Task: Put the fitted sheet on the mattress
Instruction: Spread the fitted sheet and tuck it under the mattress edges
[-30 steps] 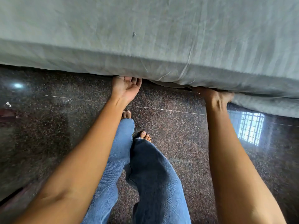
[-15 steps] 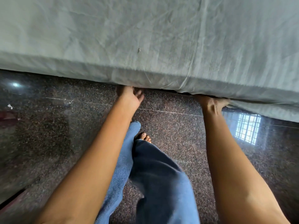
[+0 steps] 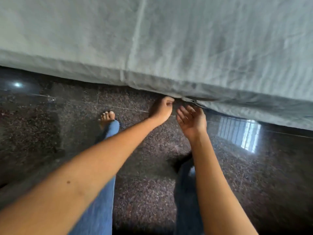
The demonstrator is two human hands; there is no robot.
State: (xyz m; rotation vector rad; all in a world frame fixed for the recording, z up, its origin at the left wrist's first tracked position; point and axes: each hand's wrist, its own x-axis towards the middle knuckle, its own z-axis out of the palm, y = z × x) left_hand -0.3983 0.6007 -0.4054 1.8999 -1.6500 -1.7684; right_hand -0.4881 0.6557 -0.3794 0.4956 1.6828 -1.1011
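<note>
A pale grey-green fitted sheet [image 3: 169, 41] covers the mattress, which fills the upper part of the head view; the sheet wraps over the near side edge [image 3: 84, 72]. My left hand [image 3: 161, 108] is closed on the sheet's lower hem right under the mattress edge. My right hand [image 3: 192, 120] hovers just to its right, palm up, fingers spread, holding nothing, a little below the hem. The mattress itself is hidden under the sheet.
Dark polished speckled stone floor [image 3: 50, 133] runs along the mattress side, with a window reflection [image 3: 240, 133] on the right. My bare foot [image 3: 107, 117] and blue jeans legs [image 3: 100, 200] stand close to the mattress.
Both hands shifted right along the edge and came together. My left hand closed on the hem. My right hand came out from under the mattress and opened. The view tilted.
</note>
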